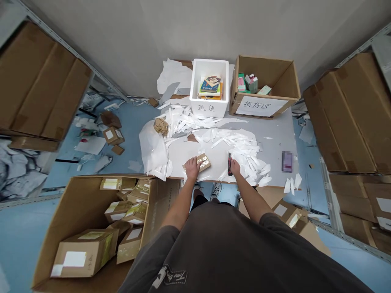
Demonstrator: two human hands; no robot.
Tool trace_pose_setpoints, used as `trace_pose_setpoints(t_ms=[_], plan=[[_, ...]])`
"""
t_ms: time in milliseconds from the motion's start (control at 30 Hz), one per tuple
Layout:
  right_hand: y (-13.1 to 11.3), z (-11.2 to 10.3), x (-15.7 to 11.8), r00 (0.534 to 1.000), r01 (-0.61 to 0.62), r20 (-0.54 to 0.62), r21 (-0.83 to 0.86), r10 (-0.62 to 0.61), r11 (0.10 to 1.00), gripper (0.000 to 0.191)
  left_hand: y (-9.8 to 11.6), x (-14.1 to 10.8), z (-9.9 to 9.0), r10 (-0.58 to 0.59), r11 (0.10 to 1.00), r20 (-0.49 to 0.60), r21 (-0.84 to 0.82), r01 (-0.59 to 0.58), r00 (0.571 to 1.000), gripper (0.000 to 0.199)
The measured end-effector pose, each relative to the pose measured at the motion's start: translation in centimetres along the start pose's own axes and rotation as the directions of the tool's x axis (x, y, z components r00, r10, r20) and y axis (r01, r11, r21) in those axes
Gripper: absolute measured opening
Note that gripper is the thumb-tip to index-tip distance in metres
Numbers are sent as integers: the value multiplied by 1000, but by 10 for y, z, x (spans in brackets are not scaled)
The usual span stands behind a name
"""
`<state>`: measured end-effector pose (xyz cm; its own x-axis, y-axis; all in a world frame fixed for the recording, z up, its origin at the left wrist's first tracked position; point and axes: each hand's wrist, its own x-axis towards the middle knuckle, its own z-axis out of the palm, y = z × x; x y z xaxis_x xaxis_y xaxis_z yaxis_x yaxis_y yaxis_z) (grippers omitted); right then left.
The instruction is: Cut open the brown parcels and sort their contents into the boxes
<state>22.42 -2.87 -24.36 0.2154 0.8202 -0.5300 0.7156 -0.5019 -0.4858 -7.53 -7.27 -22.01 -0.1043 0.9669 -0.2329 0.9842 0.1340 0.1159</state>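
Note:
My left hand (pixel 192 168) is closed on the left part of a small cardboard box (pixel 204 162), which sits at the front edge of the grey table (pixel 277 142) with shiny tape on its top. To the right, my right hand (pixel 235 166) grips a black and red cutter (pixel 229 164), held upright in the view and apart from the box. White paper strips (pixel 241 148) lie heaped beside and beyond the cutter.
Behind stand a white foam box (pixel 210 109) holding books and a carton (pixel 265 110) holding small boxes. A phone (pixel 287 161) lies at right. A large carton (pixel 61 219) of parcels stands at lower left; crumpled brown paper (pixel 161 126) lies left.

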Motion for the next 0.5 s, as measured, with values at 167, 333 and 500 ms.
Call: trace_pose_setpoints(t_ms=[167, 333, 500], plan=[[-15, -8, -7, 999, 11, -51, -3, -11, 1000, 56, 1, 2, 0, -19, 1000, -32, -20, 18, 999, 56], [-51, 54, -59, 946, 53, 303, 206, -115, 977, 63, 10, 4, 2, -72, 993, -78, -98, 64, 994, 54], [-100, 118, -83, 930, -140, 365, 434, -31, 890, 106, 11, 3, 2, -170, 967, -82, -206, 150, 982, 46]])
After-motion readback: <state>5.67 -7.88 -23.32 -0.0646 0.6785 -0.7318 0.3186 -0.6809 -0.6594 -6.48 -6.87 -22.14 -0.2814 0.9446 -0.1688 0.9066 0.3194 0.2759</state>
